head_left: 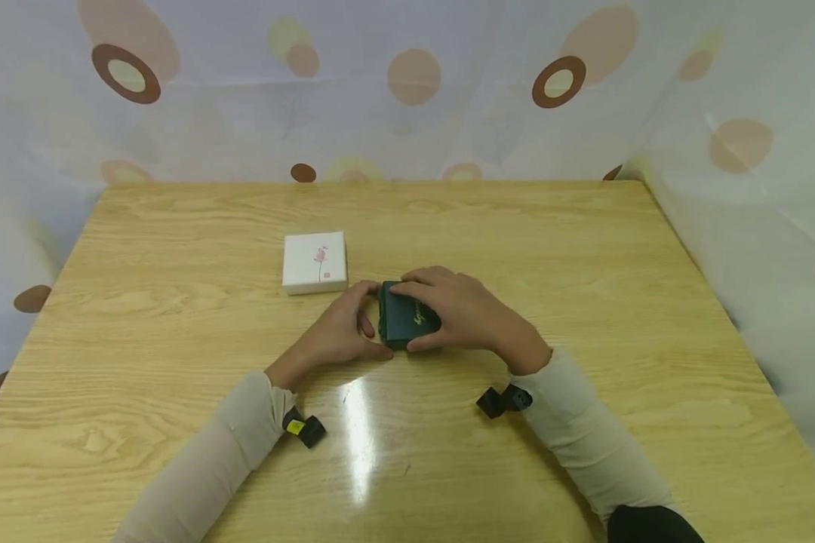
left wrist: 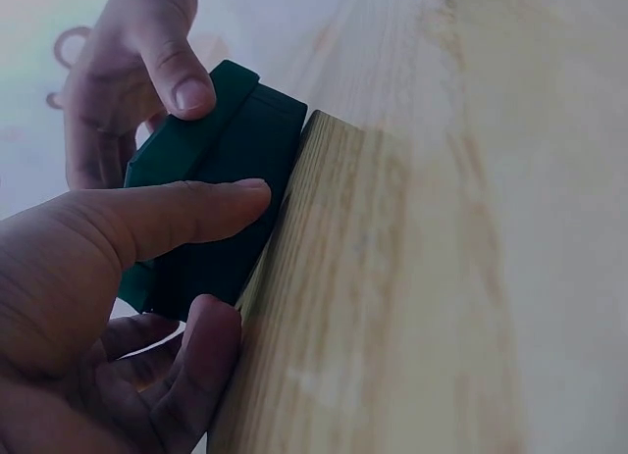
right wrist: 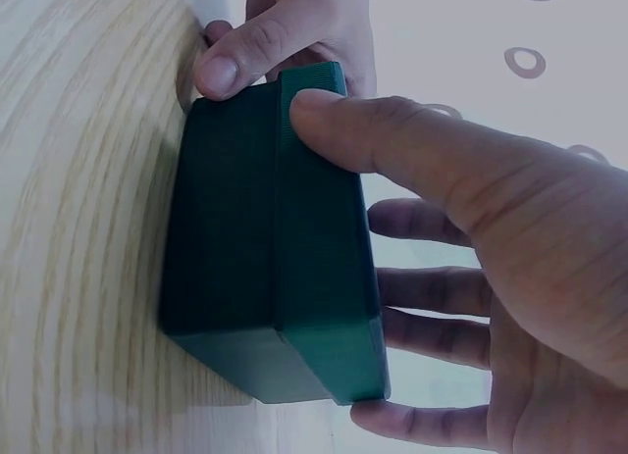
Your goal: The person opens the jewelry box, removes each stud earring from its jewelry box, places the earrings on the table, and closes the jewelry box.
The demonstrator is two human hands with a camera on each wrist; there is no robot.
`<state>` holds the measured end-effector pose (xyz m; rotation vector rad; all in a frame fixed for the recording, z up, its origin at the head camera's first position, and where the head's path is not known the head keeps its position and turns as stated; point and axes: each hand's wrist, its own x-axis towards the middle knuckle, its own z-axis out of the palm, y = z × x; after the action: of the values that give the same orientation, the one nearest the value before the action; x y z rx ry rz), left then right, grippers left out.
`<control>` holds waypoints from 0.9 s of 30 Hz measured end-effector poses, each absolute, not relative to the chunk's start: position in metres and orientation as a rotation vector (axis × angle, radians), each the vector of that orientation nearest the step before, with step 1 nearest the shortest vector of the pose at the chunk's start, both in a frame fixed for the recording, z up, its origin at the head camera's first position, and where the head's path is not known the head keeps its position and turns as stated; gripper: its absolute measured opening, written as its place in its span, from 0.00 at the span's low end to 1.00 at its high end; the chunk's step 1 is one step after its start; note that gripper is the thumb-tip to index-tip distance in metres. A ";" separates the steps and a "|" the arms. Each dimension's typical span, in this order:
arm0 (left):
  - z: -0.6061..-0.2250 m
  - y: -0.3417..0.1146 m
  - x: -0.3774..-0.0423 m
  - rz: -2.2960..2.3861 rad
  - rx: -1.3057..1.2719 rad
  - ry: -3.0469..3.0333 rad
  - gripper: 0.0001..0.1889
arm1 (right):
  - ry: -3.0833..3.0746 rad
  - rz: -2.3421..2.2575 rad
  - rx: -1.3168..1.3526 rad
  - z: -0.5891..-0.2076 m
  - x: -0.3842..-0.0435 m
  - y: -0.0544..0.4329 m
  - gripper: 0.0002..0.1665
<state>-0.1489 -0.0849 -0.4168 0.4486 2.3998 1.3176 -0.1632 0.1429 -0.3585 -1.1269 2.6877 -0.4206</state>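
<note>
A small dark green box (head_left: 401,324) with gold lettering on top rests on the table between both hands. Its lid (right wrist: 329,238) sits over the base (right wrist: 221,209), and a seam runs between them. My left hand (head_left: 339,329) holds the base from the left, thumb along the near side and forefinger at the far left corner. From the right, my right hand (head_left: 465,311) grips the lid, its thumb at the near edge and its fingers across the top and far side. Part of the lettering is hidden under the right hand.
A white square box (head_left: 306,260) with a pink flower print stands behind and left of the green one. The wooden table (head_left: 550,234) ends at a patterned cloth (head_left: 475,113) at the back and right. Small black wrist cameras (head_left: 310,431) hang by both sleeves.
</note>
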 end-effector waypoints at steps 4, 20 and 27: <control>-0.416 -0.085 -0.148 1.294 0.441 2.420 0.51 | 2.689 -0.431 -1.130 -0.361 -0.164 0.142 0.49; -0.418 -0.084 -0.148 1.319 0.437 2.399 0.54 | 2.688 -0.414 -1.110 -0.364 -0.162 0.140 0.49; -0.419 -0.085 -0.149 1.334 0.451 2.396 0.54 | 2.686 -0.405 -1.115 -0.365 -0.162 0.140 0.49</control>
<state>-0.1485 -0.0851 -0.4191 0.4511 2.3964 1.3342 -0.1619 0.1397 -0.3651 -1.1153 2.6863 -0.4049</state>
